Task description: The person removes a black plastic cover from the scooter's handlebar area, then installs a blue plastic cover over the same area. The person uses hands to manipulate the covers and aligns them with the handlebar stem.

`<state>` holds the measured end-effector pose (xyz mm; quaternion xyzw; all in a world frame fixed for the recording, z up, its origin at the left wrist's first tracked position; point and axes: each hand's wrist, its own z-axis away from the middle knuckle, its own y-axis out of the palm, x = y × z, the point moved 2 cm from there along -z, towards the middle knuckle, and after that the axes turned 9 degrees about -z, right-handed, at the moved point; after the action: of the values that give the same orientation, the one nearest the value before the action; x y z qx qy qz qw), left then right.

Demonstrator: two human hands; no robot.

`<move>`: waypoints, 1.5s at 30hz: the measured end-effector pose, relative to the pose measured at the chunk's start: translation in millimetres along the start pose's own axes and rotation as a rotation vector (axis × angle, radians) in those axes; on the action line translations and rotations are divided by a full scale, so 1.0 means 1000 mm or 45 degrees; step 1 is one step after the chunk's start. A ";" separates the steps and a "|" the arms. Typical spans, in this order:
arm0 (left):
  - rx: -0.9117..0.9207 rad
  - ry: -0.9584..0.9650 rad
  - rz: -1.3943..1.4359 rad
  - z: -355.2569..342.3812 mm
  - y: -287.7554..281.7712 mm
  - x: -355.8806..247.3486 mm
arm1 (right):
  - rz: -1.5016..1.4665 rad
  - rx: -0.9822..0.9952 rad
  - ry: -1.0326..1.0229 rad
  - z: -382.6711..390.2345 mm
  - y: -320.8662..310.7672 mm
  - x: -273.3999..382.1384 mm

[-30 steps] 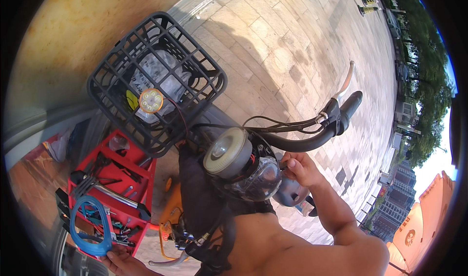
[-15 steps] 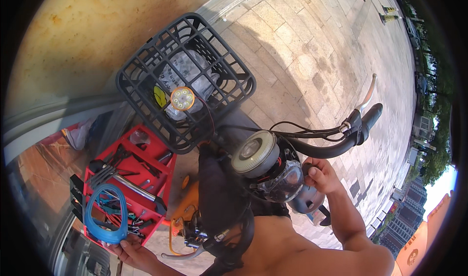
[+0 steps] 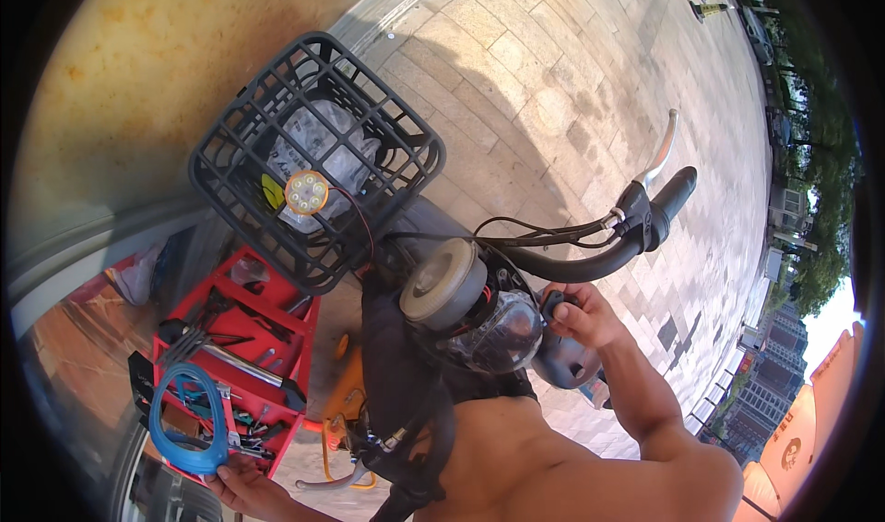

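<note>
Left hand [image 3: 240,485] grips the near end of the blue oval ring [image 3: 201,461], over the near-left red toolbox [image 3: 305,351]; looks like light, smooth, semi-stiff plastic, so thicker near end is probably the best hold, thin sides may flex. Right hand [image 3: 587,316] pinches a small dark part [image 3: 552,303] right of the clear-lensed headlight [image 3: 502,333]; likely light, rigid, edge grip suits.

I'm pinching on both sides.
My left hand [image 3: 241,487] is reaching low; my right hand [image 3: 586,316] is curling inward, forearm [image 3: 638,388] slanting up from a bent elbow.
</note>
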<state>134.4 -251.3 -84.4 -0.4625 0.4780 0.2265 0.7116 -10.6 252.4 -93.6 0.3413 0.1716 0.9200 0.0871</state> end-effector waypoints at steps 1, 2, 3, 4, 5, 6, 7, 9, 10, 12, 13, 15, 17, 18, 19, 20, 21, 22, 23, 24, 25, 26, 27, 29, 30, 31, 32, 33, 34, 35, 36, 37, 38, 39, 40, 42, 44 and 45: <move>0.004 -0.001 0.017 0.002 0.003 -0.002 | 0.005 -0.009 -0.002 0.000 0.004 0.005; 0.003 -0.001 0.029 0.005 0.009 -0.010 | 0.007 -0.013 0.001 0.000 0.006 0.007; 0.003 -0.001 0.041 0.006 0.011 -0.015 | 0.044 -0.051 -0.024 0.000 0.004 0.004; -0.037 -0.014 0.059 0.003 0.007 -0.011 | 0.082 -0.089 -0.048 0.000 -0.001 0.001; -0.035 0.003 0.077 0.003 0.008 -0.013 | 0.119 -0.129 -0.073 0.001 -0.005 0.000; -0.032 0.020 0.097 0.003 0.009 -0.014 | 0.144 -0.093 0.009 0.003 -0.007 0.003; -0.031 0.037 0.117 0.004 0.009 -0.017 | 0.191 -0.061 -0.006 0.002 -0.011 0.003; -0.016 0.033 0.054 0.008 0.009 -0.025 | 0.281 0.001 -0.037 -0.001 -0.017 -0.002; -0.010 0.031 0.024 0.011 0.008 -0.029 | 0.315 0.008 -0.102 -0.002 -0.017 -0.002; -0.024 0.071 0.013 0.014 0.008 -0.037 | 0.297 0.064 -0.209 -0.006 -0.017 -0.006; -0.032 0.091 0.008 0.016 0.009 -0.041 | 0.288 0.091 -0.262 -0.007 -0.017 -0.008; -0.009 0.093 -0.011 0.021 0.011 -0.056 | 0.241 0.142 -0.304 -0.011 -0.018 -0.010; 0.042 0.112 -0.045 0.023 0.005 -0.062 | 0.236 0.224 -0.408 -0.019 -0.022 -0.016; 0.049 0.130 -0.011 0.023 0.003 -0.064 | 0.239 0.230 -0.428 -0.020 -0.023 -0.017; 0.044 0.151 -0.015 0.024 0.001 -0.066 | 0.235 0.225 -0.424 -0.022 -0.024 -0.018; 0.038 0.175 -0.016 0.027 0.001 -0.070 | 0.230 0.221 -0.423 -0.024 -0.024 -0.020; 0.034 0.198 -0.019 0.031 0.000 -0.075 | 0.224 0.217 -0.421 -0.025 -0.024 -0.022; 0.040 0.223 -0.007 0.033 -0.002 -0.080 | 0.176 0.213 -0.423 -0.024 -0.022 -0.024; 0.033 0.236 0.003 0.035 -0.005 -0.082 | 0.187 0.215 -0.457 -0.026 -0.022 -0.025; 0.026 0.249 0.013 0.036 -0.007 -0.084 | 0.197 0.217 -0.491 -0.028 -0.022 -0.026; 0.020 0.260 0.022 0.038 -0.011 -0.087 | 0.208 0.217 -0.523 -0.030 -0.022 -0.026; 0.046 0.271 0.058 0.042 -0.009 -0.091 | 0.265 0.210 -0.549 -0.031 -0.022 -0.025; 0.048 0.277 0.057 0.045 -0.011 -0.094 | 0.294 0.208 -0.600 -0.032 -0.021 -0.025; 0.052 0.284 0.057 0.049 -0.014 -0.096 | 0.356 0.197 -0.700 -0.033 -0.021 -0.026; 0.062 0.283 0.095 0.049 -0.016 -0.095 | 0.368 0.186 -0.748 -0.033 -0.020 -0.025; 0.073 0.298 0.094 0.049 -0.018 -0.096 | 0.380 0.175 -0.796 -0.033 -0.019 -0.025; 0.080 0.302 0.092 0.053 -0.019 -0.095 | 0.400 0.167 -0.837 -0.034 -0.018 -0.024; 0.087 0.307 0.091 0.056 -0.020 -0.096 | 0.377 0.182 -0.806 -0.035 -0.018 -0.025; 0.071 0.303 0.068 0.059 -0.020 -0.097 | 0.354 0.198 -0.775 -0.036 -0.017 -0.025; 0.055 0.295 0.046 0.062 -0.020 -0.099 | 0.335 0.213 -0.741 -0.036 -0.017 -0.026; 0.038 0.288 0.024 0.066 -0.020 -0.100 | 0.330 0.210 -0.758 -0.036 -0.016 -0.027; 0.043 0.294 0.041 0.069 -0.020 -0.100 | 0.326 0.207 -0.775 -0.036 -0.015 -0.027; 0.048 0.298 0.060 0.071 -0.021 -0.100 | 0.324 0.204 -0.792 -0.036 -0.014 -0.027; 0.052 0.303 0.079 0.073 -0.021 -0.099 | 0.320 0.201 -0.783 -0.035 -0.014 -0.027; 0.061 0.300 0.089 0.072 -0.023 -0.096 | 0.315 0.198 -0.774 -0.034 -0.015 -0.027; 0.078 0.294 0.098 0.073 -0.024 -0.092 | 0.311 0.180 -0.758 -0.034 -0.017 -0.029; 0.060 0.286 0.032 0.076 -0.024 -0.092 | 0.322 0.148 -0.756 -0.035 -0.020 -0.031; 0.051 0.283 0.000 0.077 -0.022 -0.093 | 0.343 0.136 -0.755 -0.035 -0.020 -0.030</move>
<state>146.9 -183.1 17.3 -0.4705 0.5583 0.1644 0.6633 -9.7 253.4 -143.7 0.6181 0.1402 0.7734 -0.0073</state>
